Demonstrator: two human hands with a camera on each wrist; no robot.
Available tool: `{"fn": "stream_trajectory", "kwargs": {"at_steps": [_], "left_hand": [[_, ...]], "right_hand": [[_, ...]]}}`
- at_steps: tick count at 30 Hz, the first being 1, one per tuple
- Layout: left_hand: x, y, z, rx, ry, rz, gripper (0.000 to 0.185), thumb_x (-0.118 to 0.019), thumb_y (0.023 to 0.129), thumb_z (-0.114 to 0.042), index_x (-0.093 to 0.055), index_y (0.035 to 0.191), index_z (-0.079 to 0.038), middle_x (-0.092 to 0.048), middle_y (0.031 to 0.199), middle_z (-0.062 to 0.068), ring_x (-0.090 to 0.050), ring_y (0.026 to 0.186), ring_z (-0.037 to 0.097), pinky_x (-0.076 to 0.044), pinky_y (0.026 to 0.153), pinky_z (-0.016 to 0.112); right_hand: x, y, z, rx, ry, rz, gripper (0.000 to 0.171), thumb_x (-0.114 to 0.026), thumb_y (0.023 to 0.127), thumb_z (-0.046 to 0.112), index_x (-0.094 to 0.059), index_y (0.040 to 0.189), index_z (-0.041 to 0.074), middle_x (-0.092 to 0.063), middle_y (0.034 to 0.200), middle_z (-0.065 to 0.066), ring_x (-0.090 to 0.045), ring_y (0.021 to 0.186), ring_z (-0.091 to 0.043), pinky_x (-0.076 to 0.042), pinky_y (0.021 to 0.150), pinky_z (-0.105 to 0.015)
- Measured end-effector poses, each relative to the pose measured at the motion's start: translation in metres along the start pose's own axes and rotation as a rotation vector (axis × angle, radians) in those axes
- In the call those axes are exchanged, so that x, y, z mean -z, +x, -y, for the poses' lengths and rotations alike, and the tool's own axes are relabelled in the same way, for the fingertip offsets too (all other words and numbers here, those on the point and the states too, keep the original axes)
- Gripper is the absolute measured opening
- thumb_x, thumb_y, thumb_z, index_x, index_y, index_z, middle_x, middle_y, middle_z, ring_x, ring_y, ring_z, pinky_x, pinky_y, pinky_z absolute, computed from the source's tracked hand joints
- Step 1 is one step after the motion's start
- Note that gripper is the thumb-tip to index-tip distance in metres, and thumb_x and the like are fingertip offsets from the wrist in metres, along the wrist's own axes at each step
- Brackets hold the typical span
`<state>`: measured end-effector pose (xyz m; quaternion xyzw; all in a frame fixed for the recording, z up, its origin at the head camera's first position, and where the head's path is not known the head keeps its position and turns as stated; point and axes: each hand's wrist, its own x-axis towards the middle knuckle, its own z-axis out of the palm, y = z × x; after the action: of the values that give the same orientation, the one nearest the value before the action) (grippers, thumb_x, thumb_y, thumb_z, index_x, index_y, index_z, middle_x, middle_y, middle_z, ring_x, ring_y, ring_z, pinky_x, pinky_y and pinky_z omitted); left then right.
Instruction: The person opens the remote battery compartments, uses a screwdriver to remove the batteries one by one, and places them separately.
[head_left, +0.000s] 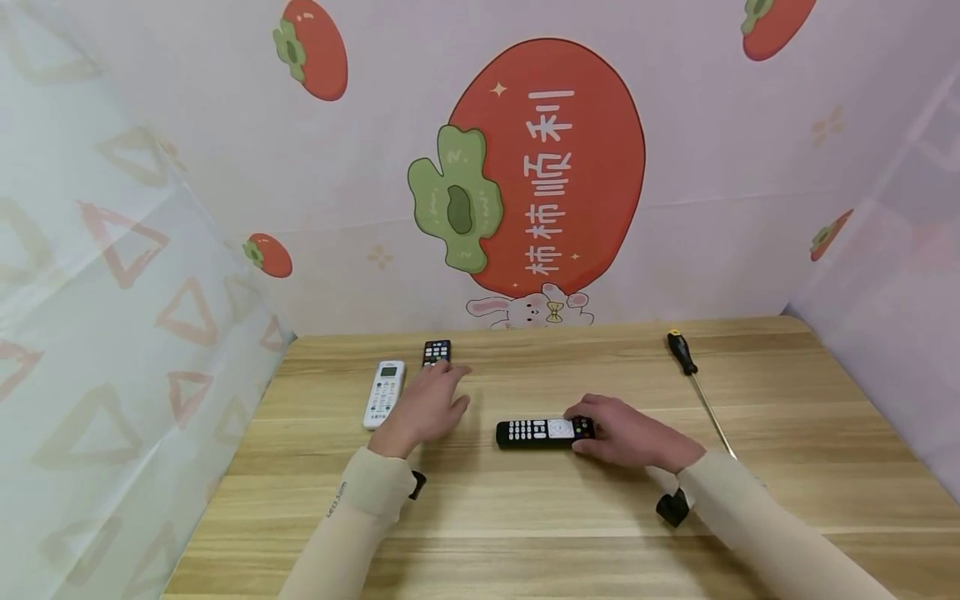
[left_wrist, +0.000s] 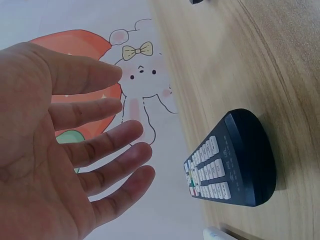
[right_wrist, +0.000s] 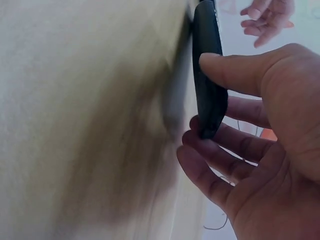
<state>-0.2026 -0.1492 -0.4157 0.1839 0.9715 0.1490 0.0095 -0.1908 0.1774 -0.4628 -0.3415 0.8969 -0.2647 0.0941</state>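
My right hand (head_left: 618, 429) grips the right end of a black remote control (head_left: 536, 432) with white keys, which lies crosswise close over the table. In the right wrist view, the thumb presses along one side of this remote (right_wrist: 205, 80) and the fingertips curl at the other side and end. Over the back left, my left hand (head_left: 426, 406) hovers with fingers spread and nothing in it. Just beyond it lies a second black remote (head_left: 437, 352), partly hidden in the head view; its keypad (left_wrist: 212, 165) faces up. A white remote (head_left: 385, 393) lies left of that hand.
A long screwdriver (head_left: 701, 387) with a black and yellow handle lies at the right, its shaft running toward my right wrist. The wooden table (head_left: 465, 533) meets a printed cloth wall (head_left: 697, 258) at the back, with more cloth at both sides.
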Motion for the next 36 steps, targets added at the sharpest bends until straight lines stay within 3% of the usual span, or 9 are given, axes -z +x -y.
{"fn": "stream_trajectory", "kwargs": {"at_steps": [9, 15, 23, 36], "left_hand": [[-0.001, 0.000, -0.002, -0.020, 0.011, -0.013, 0.043, -0.065, 0.099, -0.020, -0.060, 0.140, -0.007, -0.061, 0.125, 0.013, -0.057, 0.113, 0.031, -0.047, 0.098, 0.046], [-0.001, -0.001, -0.003, -0.021, 0.006, -0.015, 0.042, -0.065, 0.099, -0.020, -0.060, 0.139, -0.008, -0.061, 0.125, 0.012, -0.056, 0.114, 0.030, -0.048, 0.098, 0.045], [0.001, -0.002, -0.007, -0.015, -0.002, -0.002, 0.042, -0.065, 0.100, -0.020, -0.060, 0.139, -0.009, -0.061, 0.126, 0.012, -0.056, 0.116, 0.029, -0.047, 0.099, 0.046], [-0.001, -0.003, -0.007, -0.025, -0.018, 0.006, 0.043, -0.065, 0.100, -0.020, -0.059, 0.140, -0.008, -0.060, 0.126, 0.012, -0.056, 0.118, 0.031, -0.047, 0.101, 0.048]], "right_hand": [[0.009, -0.003, -0.003, 0.015, 0.142, -0.034, 0.025, -0.064, 0.102, 0.023, -0.068, 0.121, 0.006, -0.065, 0.105, 0.005, -0.061, 0.088, -0.010, -0.054, 0.076, -0.030], [0.011, -0.003, -0.004, 0.018, 0.134, -0.077, 0.027, -0.058, 0.105, 0.026, -0.068, 0.119, 0.005, -0.064, 0.105, 0.004, -0.061, 0.093, -0.012, -0.054, 0.079, -0.032], [0.011, -0.001, -0.006, -0.002, 0.147, -0.123, 0.026, -0.055, 0.107, 0.027, -0.069, 0.118, 0.008, -0.063, 0.101, 0.006, -0.058, 0.087, -0.011, -0.051, 0.076, -0.031], [0.011, 0.004, -0.008, -0.025, 0.129, -0.170, 0.024, -0.053, 0.107, 0.018, -0.067, 0.126, 0.012, -0.068, 0.120, -0.001, -0.063, 0.107, -0.016, -0.054, 0.089, -0.043]]}}
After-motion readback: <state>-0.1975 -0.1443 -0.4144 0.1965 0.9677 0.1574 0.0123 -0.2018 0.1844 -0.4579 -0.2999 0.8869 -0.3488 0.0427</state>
